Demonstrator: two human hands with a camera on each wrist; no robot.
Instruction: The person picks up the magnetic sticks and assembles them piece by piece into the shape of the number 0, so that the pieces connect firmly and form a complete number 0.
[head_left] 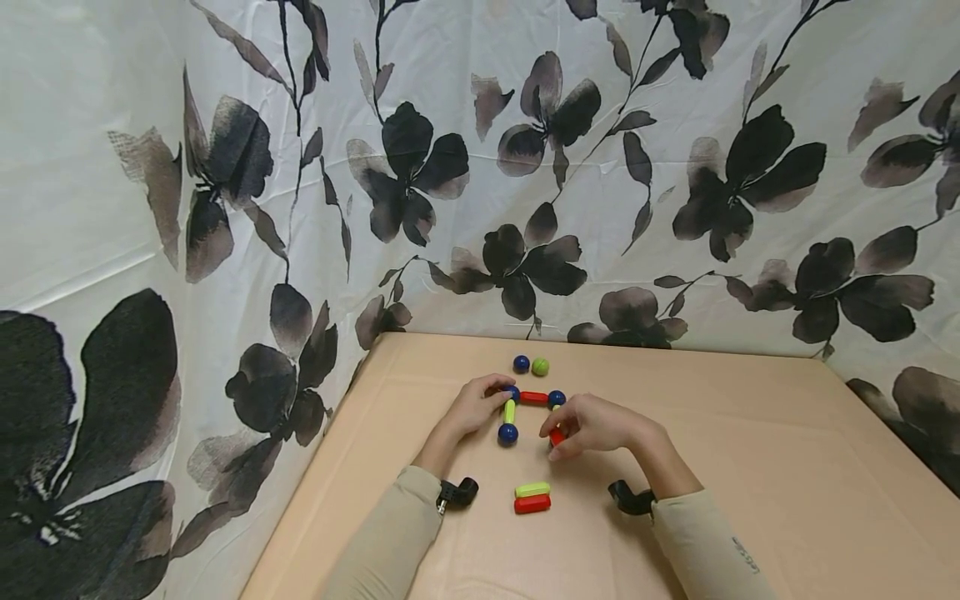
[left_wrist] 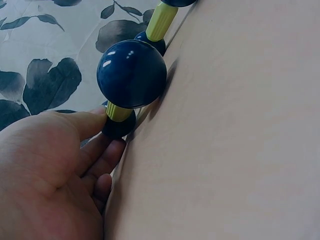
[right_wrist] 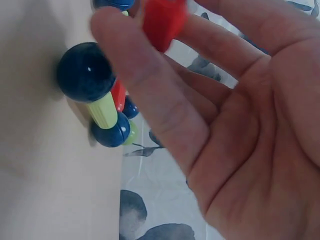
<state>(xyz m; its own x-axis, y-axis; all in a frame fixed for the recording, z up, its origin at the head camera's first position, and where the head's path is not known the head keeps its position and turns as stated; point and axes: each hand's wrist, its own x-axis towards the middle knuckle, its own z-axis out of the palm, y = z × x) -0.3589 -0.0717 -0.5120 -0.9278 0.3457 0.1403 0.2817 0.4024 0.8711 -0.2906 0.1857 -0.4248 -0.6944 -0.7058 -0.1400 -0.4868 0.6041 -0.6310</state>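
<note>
Head view looks down — nearer wrist views share blue balls [head_left: 507,434].

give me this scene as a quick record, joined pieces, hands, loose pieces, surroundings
joined frame: four glossy blue balls, two yellow-green plastic-looking rods, one red crossbar
left hand: grips far-left ball
right hand: pinches short red plastic-looking rod
loose behind frame: spare blue ball, light green ball
loose in front: spare yellow-green rod beside spare red rod
surface: smooth tan tabletop
backdrop: white floral-print cloth
</note>
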